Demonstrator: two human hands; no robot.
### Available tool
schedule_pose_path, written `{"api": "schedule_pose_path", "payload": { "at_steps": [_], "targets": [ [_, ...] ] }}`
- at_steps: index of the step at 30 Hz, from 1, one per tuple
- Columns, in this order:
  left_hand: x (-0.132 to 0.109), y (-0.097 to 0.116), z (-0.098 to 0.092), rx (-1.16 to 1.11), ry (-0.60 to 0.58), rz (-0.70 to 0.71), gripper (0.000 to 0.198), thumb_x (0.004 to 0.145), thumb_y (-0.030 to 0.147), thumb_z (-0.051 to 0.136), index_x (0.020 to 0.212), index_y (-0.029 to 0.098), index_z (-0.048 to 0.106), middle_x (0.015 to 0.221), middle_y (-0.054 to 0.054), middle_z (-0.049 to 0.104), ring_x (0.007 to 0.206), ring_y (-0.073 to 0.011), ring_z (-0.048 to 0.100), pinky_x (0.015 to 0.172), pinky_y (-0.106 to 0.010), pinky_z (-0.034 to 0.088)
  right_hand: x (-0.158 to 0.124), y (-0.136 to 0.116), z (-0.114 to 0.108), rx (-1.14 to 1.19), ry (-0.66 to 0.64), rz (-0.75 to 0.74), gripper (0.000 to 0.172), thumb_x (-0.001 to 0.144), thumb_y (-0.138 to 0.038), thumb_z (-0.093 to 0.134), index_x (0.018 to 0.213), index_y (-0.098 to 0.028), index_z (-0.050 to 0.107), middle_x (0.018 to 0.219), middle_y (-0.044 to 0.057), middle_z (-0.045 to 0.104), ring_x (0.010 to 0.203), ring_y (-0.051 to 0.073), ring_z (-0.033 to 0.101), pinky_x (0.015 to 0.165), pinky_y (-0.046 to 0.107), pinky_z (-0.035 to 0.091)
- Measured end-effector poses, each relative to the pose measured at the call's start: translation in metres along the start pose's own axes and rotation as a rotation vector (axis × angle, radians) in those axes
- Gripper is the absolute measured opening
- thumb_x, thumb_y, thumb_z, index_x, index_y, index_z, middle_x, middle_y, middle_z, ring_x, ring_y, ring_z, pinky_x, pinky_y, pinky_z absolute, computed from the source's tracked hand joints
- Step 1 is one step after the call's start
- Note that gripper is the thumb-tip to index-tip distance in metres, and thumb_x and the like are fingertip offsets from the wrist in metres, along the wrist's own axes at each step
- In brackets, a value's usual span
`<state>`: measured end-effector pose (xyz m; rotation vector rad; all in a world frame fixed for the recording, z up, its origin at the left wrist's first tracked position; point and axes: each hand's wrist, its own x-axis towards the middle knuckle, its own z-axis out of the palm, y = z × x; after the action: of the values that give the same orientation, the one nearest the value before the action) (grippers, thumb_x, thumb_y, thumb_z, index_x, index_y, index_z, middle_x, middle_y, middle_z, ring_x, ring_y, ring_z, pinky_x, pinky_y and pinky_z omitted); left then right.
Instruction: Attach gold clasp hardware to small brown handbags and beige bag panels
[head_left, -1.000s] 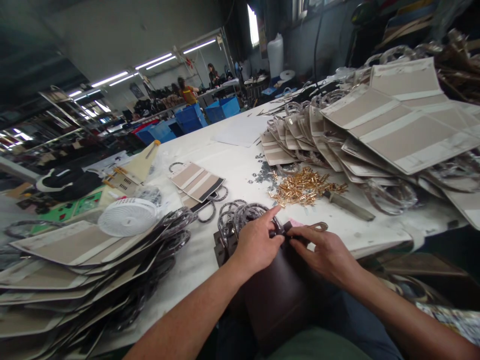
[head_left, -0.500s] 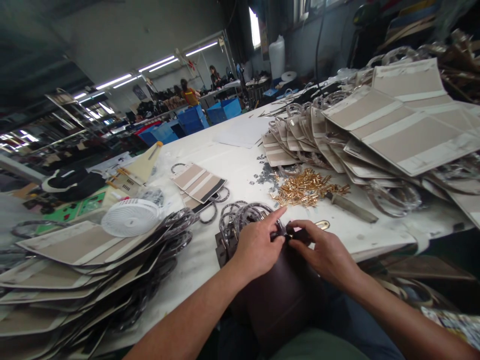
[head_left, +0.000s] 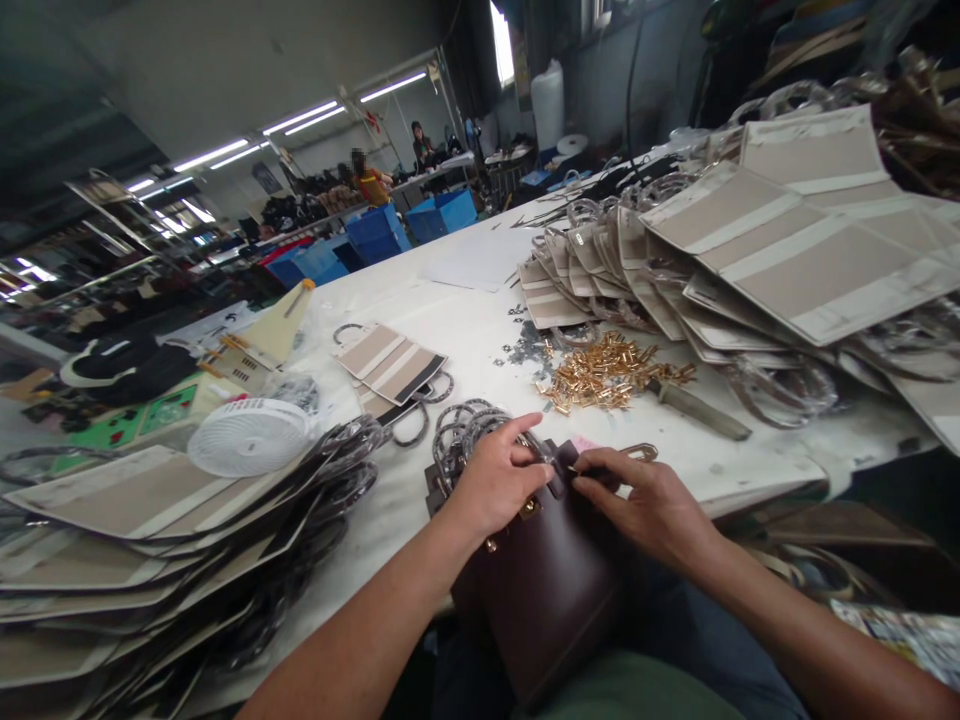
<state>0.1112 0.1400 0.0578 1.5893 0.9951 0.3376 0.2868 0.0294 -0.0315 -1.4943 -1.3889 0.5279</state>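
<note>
A dark brown leather handbag (head_left: 551, 590) rests tilted between my lap and the table edge, with gold metal fittings (head_left: 530, 507) on its front. My left hand (head_left: 495, 480) lies over the bag's top edge, thumb and curled fingers gripping it beside the strap end, index finger stretched out. Close by on the right, my right hand (head_left: 649, 495) pinches a small gold-coloured piece (head_left: 574, 468) at the bag's upper corner; its exact kind is too small to tell. A gold-edged strap end (head_left: 639, 452) shows behind the right fingers. Plastic-wrapped handles (head_left: 469, 425) stand behind my left hand.
Beyond the bag lies a heap of small gold metal fittings (head_left: 600, 372), with a knife-like tool (head_left: 697, 408) beside it. Stacks of beige striped panels (head_left: 810, 230) rise at right and left. A white fan (head_left: 251, 438) sits on the left stack. People work in the background.
My left hand has drawn slightly left, uncovering the bag's top edge and front fittings. The bag's front has turned more into view. My right hand keeps its pinch near the corner.
</note>
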Motion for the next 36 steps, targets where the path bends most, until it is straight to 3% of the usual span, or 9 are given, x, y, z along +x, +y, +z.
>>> {"api": "schedule_pose_path", "payload": {
  "at_steps": [6,17,21,24,26,30,32,34,36],
  "targets": [
    [0.001,-0.001,-0.002,-0.007,-0.010,-0.008,0.076,0.077,0.020,0.073,0.150,0.016,0.052,0.073,0.002,0.072,0.056,-0.0109,0.058,0.055,-0.021,0.044,0.005,-0.003,0.003,-0.029,-0.049,0.038,0.012,0.095,-0.034,0.064,0.103,-0.030,0.071,0.090,0.000,0.076,0.079,0.021,0.072,0.073,0.030,0.052],
    [-0.002,-0.001,0.002,0.097,-0.038,0.014,0.073,0.081,0.015,0.068,0.152,0.018,0.052,0.071,0.006,0.069,0.049,-0.0070,0.049,0.048,-0.018,0.035,0.007,-0.009,0.001,-0.178,-0.137,0.038,0.018,0.097,-0.033,0.057,0.108,-0.029,0.070,0.092,0.003,0.078,0.082,0.025,0.073,0.074,0.034,0.053],
    [-0.006,0.002,0.008,0.172,0.023,0.063,0.068,0.081,0.011,0.063,0.148,0.021,0.057,0.081,0.004,0.076,0.058,-0.0093,0.058,0.056,-0.020,0.043,0.012,-0.013,0.000,-0.157,-0.193,0.043,0.016,0.097,-0.032,0.057,0.105,-0.028,0.071,0.089,0.002,0.077,0.082,0.025,0.073,0.075,0.034,0.055],
    [-0.011,0.006,0.009,0.254,0.060,0.133,0.065,0.083,0.011,0.062,0.147,0.025,0.059,0.089,0.004,0.079,0.070,-0.0129,0.067,0.070,-0.024,0.051,0.011,-0.010,-0.001,-0.086,-0.152,-0.002,0.018,0.098,-0.035,0.059,0.108,-0.029,0.073,0.094,0.002,0.078,0.085,0.024,0.073,0.078,0.034,0.056],
    [-0.015,0.009,0.009,0.285,0.067,0.162,0.065,0.084,0.012,0.063,0.146,0.028,0.059,0.093,0.004,0.081,0.077,-0.0147,0.071,0.078,-0.027,0.055,0.007,-0.006,-0.001,-0.037,-0.071,-0.024,0.026,0.097,-0.040,0.065,0.120,-0.031,0.072,0.100,0.003,0.079,0.087,0.024,0.073,0.079,0.033,0.057],
    [-0.024,0.013,0.010,0.309,0.076,0.210,0.066,0.082,0.010,0.065,0.144,0.032,0.061,0.109,0.003,0.081,0.093,-0.0179,0.077,0.094,-0.032,0.058,0.001,-0.001,-0.004,0.064,0.085,0.004,0.065,0.082,-0.051,0.083,0.139,-0.028,0.064,0.114,0.006,0.076,0.099,0.027,0.072,0.083,0.034,0.058],
    [-0.028,0.013,0.011,0.331,0.088,0.241,0.066,0.081,0.010,0.067,0.142,0.033,0.063,0.115,0.003,0.080,0.098,-0.0190,0.077,0.099,-0.034,0.058,0.000,-0.004,-0.004,0.153,0.028,0.050,0.058,0.082,-0.054,0.082,0.132,-0.026,0.069,0.112,0.006,0.076,0.101,0.028,0.071,0.084,0.034,0.058],
    [-0.032,0.013,0.013,0.361,0.097,0.280,0.066,0.080,0.009,0.068,0.141,0.034,0.065,0.122,0.003,0.078,0.101,-0.0195,0.076,0.102,-0.035,0.058,0.000,-0.010,-0.003,0.259,-0.090,0.111,0.041,0.086,-0.056,0.077,0.111,-0.024,0.076,0.098,0.003,0.077,0.091,0.026,0.072,0.077,0.031,0.058],
    [-0.034,0.011,0.014,0.379,0.097,0.309,0.067,0.079,0.008,0.067,0.140,0.035,0.066,0.130,0.003,0.075,0.105,-0.0197,0.075,0.104,-0.035,0.058,0.002,-0.016,0.001,0.331,-0.156,0.151,0.035,0.088,-0.057,0.074,0.096,-0.023,0.077,0.085,0.001,0.076,0.080,0.023,0.070,0.070,0.029,0.056]
  ]
}}
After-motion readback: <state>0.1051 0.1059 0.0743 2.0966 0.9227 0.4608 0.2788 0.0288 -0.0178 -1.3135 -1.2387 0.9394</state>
